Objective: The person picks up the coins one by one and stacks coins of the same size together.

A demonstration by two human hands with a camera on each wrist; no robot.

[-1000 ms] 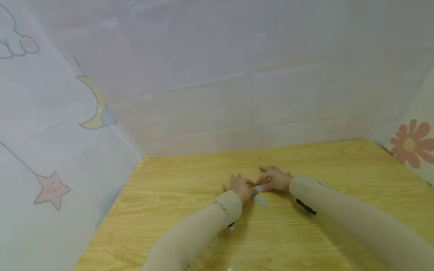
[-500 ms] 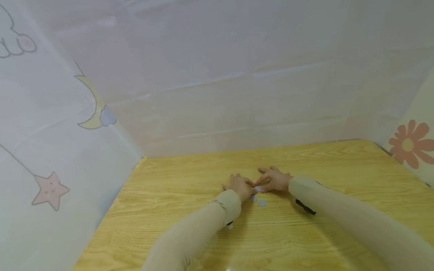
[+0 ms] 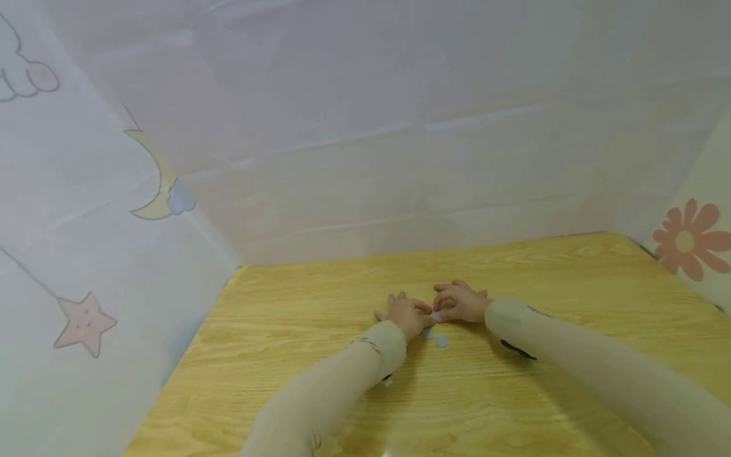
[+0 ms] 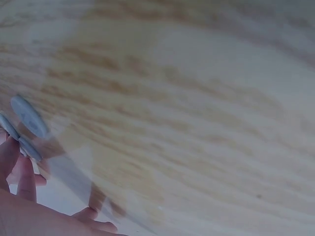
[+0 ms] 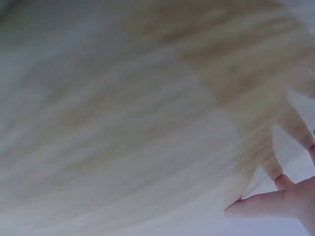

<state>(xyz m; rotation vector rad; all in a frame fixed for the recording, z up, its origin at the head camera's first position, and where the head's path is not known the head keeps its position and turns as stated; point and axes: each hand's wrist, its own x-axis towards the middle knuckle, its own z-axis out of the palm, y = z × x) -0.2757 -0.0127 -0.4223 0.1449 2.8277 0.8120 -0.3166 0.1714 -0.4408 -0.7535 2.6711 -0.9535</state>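
Note:
Several small round light grey-blue discs lie close together on the wooden table; their exact kind is unclear. One disc [image 3: 436, 315] sits between both hands' fingertips. My left hand [image 3: 404, 315] holds its left side between thumb and index finger, the other fingers spread. From the opposite side my right hand [image 3: 464, 304] pinches it, index finger bent. A second disc [image 3: 427, 332] lies just below the left thumb, partly covered, and a third disc [image 3: 441, 341] lies apart, nearer me. In the left wrist view, fingertips touch the edges of two discs [image 4: 29, 148]. The right wrist view shows only some right-hand fingers [image 5: 266, 202].
The wood-grain table [image 3: 274, 355] reaches a pale wall sheet [image 3: 354, 190] at the back. Printed sheets with a star [image 3: 85, 322] and a flower [image 3: 691, 240] flank it. A small whitish scrap [image 3: 388, 381] shows beside the left sleeve.
My right index finger has bent closer to its thumb at the disc, and the right hand has shifted very slightly left. My left hand and the lower discs stay nearly in place.

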